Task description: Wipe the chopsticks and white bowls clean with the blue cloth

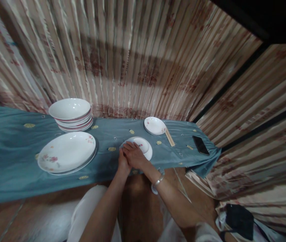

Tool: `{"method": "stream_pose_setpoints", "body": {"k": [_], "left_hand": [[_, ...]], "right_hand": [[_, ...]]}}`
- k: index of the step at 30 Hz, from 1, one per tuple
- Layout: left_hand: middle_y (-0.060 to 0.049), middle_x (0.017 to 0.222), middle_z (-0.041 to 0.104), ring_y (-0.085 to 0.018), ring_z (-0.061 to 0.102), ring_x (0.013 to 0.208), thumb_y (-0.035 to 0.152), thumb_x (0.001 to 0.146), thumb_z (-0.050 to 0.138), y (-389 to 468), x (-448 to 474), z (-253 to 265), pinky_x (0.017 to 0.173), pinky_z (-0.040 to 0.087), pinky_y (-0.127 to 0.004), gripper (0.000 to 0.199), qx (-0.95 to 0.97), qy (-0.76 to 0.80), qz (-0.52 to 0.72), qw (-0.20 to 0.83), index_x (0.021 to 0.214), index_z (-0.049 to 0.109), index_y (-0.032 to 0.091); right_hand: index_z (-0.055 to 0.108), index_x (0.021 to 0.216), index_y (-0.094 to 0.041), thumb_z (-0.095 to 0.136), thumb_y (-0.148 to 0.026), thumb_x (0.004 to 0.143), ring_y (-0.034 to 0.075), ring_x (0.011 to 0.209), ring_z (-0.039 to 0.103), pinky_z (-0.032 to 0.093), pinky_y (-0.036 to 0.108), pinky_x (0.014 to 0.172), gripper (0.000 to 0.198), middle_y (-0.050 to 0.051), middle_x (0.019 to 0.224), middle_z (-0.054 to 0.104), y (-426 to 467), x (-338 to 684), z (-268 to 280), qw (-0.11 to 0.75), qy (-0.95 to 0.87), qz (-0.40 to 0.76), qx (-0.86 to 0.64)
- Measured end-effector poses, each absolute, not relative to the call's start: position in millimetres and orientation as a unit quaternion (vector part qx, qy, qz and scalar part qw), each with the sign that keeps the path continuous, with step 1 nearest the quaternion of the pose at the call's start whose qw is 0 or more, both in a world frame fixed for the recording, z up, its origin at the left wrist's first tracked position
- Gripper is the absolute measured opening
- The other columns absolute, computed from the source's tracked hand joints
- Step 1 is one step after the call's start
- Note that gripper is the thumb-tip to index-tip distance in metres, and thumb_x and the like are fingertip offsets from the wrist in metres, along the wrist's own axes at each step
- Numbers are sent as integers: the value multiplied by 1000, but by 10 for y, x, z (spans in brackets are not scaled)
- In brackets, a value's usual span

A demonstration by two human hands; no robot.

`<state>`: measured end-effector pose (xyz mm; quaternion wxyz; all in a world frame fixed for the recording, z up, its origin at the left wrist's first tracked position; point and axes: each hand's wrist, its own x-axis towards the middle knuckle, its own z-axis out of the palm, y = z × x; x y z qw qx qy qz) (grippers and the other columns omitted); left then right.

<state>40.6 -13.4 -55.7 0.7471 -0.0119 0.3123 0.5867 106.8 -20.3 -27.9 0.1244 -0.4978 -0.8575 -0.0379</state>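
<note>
My left hand (123, 162) and my right hand (134, 155) meet at the near left edge of a small white plate (149, 155). The right hand lies partly over the left, its fingers stretched out and no held object showing. The left hand's fingers are mostly hidden beneath it. On that plate rests a small white dish (143, 144) with a pink mark, partly covered by my right hand. Behind and to the right, small flowered plates (155, 125) sit stacked, with wooden chopsticks (169, 137) beside them, touching or very near their edge.
Large oval plates (68, 151) with pink flowers lie stacked at the left. Behind them stands a stack of white bowls (70, 109). A black phone (200, 145) lies near the right end of the green tablecloth (107, 161). Pleated curtains (132, 67) hang close behind the table.
</note>
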Motion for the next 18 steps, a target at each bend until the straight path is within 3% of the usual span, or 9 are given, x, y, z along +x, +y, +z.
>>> {"method": "stream_pose_setpoints", "body": {"k": [7, 18], "left_hand": [[-11, 105, 69, -20, 59, 112, 39, 95, 25, -139, 395, -497, 96, 46, -35, 46, 3, 283, 567, 774, 99, 64, 15], [-12, 102, 71, -24, 59, 113, 41, 95, 22, -154, 403, -438, 98, 45, -37, 51, 18, 331, 549, 767, 112, 61, 13]], "right_hand": [[64, 100, -18, 44, -25, 93, 23, 114, 51, 34, 44, 101, 22, 8, 111, 64, 219, 1098, -237, 83, -836, -56, -540], [58, 120, -18, 40, -28, 95, 22, 112, 58, 45, 38, 93, 32, 12, 121, 63, 410, 1584, -401, 125, -744, -14, -657]]}}
